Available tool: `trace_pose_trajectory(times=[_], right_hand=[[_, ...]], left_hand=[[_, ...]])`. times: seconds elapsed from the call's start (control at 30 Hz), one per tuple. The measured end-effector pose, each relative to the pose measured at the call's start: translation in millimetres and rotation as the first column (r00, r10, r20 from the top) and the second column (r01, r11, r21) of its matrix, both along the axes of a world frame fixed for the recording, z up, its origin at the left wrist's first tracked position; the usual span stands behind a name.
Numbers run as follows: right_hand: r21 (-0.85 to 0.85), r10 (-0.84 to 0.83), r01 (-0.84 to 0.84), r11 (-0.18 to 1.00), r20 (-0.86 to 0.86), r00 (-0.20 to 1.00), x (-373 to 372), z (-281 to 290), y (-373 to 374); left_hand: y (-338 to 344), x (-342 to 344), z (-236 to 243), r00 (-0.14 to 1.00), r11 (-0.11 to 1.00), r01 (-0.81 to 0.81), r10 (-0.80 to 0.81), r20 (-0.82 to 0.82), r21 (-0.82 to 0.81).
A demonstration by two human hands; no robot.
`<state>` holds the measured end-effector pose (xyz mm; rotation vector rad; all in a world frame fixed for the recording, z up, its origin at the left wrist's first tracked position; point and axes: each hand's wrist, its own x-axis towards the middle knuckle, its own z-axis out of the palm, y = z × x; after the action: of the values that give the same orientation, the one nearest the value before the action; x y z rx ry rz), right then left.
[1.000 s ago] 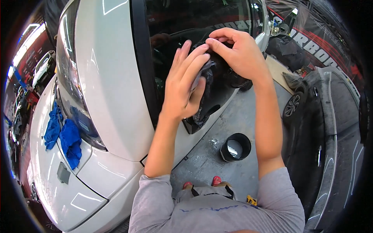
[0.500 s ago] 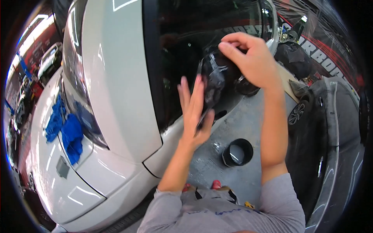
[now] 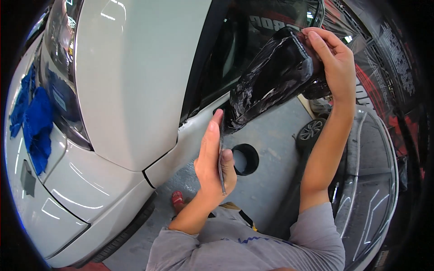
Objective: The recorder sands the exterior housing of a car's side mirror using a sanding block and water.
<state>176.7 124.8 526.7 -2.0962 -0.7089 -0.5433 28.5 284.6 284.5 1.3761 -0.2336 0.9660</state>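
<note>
A black side mirror (image 3: 287,65) stands out from the white car (image 3: 131,86), covered with a glossy, wrinkled film (image 3: 246,90). At its far right corner, my right hand (image 3: 337,63) is closed, thumb and fingertips pinching the film's edge. My left hand (image 3: 208,158) is upright just below the mirror's near end. Between its thumb and straight fingers it grips a thin, flat, dark squeegee (image 3: 221,167), seen edge-on. Where the film ends and the mirror housing begins is hard to make out.
A black bucket (image 3: 253,156) with pale liquid stands on the grey floor below the mirror. Blue cloths (image 3: 38,126) and a grey square pad (image 3: 28,178) lie on the white car. A dark car (image 3: 361,171) stands at the right.
My view has turned and shifted. My left hand, earlier up against the film, is now lower with the squeegee plainly visible. My right hand has moved farther right along the mirror.
</note>
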Motion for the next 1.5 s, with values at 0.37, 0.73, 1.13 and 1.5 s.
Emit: trace_pose_trajectory(times=[0.37,0.73,1.13,1.5], right_hand=[[-0.057,-0.098,0.099,0.993,0.019,0.995,-7,8,4],[-0.116,-0.216,0.222,0.968,0.068,0.974,-7,13,10],[-0.118,-0.18,0.186,0.975,0.056,0.982,1,12,-3],[-0.097,-0.161,0.163,0.982,0.02,0.987,-1,13,-5]], left_hand=[[-34,17,21,1.0,1.0,0.019,-0.019,0.018,0.007],[-32,12,53,0.979,0.994,0.111,-0.113,-0.169,-0.022],[-30,7,44,0.978,0.997,0.07,-0.065,-0.199,0.019],[-24,12,45,0.95,0.997,0.073,-0.064,-0.306,0.018]])
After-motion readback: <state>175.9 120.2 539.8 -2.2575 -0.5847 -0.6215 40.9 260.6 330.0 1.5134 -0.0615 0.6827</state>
